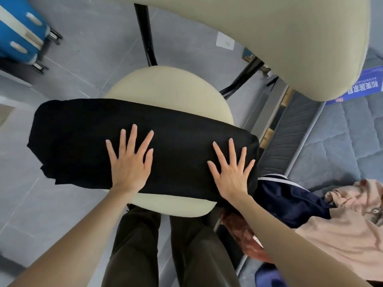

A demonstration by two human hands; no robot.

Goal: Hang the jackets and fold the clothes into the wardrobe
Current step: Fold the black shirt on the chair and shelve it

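- Both hands are flat on the cloth: left hand (129,162) has its fingers spread wide and straight, palm down, pressing on the middle of a folded black fabric garment (83,141).
- Right hand (231,172) does the same, fingers fanned and straight, pressing near the garment's right end.
- That black garment lies as a long, folded band across a round cream padded chair seat (165,85), with its left end hanging out past the seat edge over the grey tiled floor (87,38) and its right end reaching just beyond the seat's other side.
- Curving over the top of the view is the chair's cream padded backrest (290,38), carried on black metal struts (145,32).
- Off to the right, a grey quilted mattress (342,141) holds more clothes: a navy blue garment with white stripes (290,201) just beside the right forearm, and a pale pink printed garment (342,230) touching it.
- A reddish-brown fabric piece (240,230) shows below the right forearm, partly hidden.
- Top left, a blue hard-shell suitcase on wheels (18,34) stands on the floor, well apart from the chair.
- Below the seat, the person's legs in dark olive trousers (134,245) are in view.
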